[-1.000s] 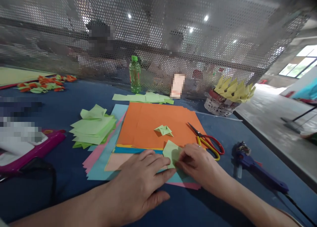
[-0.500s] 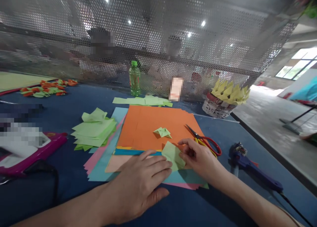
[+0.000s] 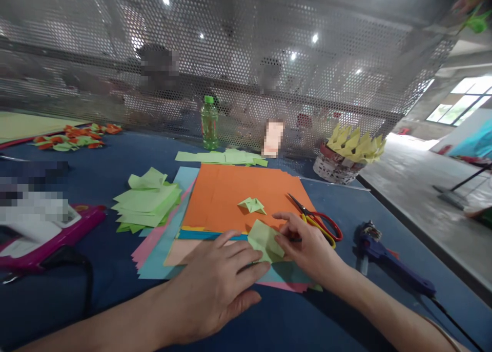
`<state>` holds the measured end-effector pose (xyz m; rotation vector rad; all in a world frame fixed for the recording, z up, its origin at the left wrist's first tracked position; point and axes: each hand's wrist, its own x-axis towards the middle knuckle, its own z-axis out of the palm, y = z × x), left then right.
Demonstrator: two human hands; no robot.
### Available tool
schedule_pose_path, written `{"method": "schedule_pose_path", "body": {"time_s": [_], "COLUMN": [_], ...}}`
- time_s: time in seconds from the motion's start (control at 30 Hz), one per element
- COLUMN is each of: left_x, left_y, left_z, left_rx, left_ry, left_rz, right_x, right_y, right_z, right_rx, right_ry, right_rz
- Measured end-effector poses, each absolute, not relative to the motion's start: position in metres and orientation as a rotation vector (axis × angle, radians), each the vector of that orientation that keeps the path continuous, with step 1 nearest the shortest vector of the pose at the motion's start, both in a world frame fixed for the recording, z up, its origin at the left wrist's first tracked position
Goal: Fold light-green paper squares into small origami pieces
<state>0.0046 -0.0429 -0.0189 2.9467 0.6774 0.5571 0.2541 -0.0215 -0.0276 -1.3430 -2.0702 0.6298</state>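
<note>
A light green paper square [image 3: 265, 239] lies over the near part of a stack of coloured sheets, with orange paper [image 3: 226, 188] on top. My left hand [image 3: 219, 280] rests flat, fingers stretched out, its fingertips at the square's left and lower edge. At the right edge, my right hand [image 3: 307, 242] pinches the square between thumb and fingers. Just beyond the square sits a small folded green paper piece [image 3: 252, 205]. Scissors [image 3: 319, 221] with red and yellow handles lie on the stack's right side, partly behind my right hand.
Left of the stack is a pile of green paper squares [image 3: 148, 203]. A glue gun [image 3: 395, 265] with a cord lies at right. Farther back stand a green bottle [image 3: 209, 124] and a basket [image 3: 336, 165] with yellow folded points. A perforated metal screen [image 3: 238, 49] borders the table.
The green square has shifted slightly left, its right part still in my right hand's pinch. My left fingers have moved a little along its lower edge. The view has tilted slightly.
</note>
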Motion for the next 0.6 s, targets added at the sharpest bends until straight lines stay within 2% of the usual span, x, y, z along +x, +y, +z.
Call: {"method": "schedule_pose_path", "body": {"time_s": [0.17, 0.33, 0.6], "left_x": [0.006, 0.005, 0.003], "left_y": [-0.042, -0.043, -0.047], "left_z": [-0.019, -0.019, -0.020], "left_rx": [2.961, 2.997, 3.028], "left_ry": [0.709, 0.699, 0.676], "left_rz": [0.530, 0.660, 0.779], "right_x": [0.253, 0.253, 0.252], "right_y": [-0.025, -0.030, -0.035], "right_z": [-0.025, -0.017, -0.015], "right_rx": [-1.380, -1.390, -1.372], "right_ry": [-2.073, -2.187, -2.073], "right_rz": [0.593, 0.577, 0.737]}}
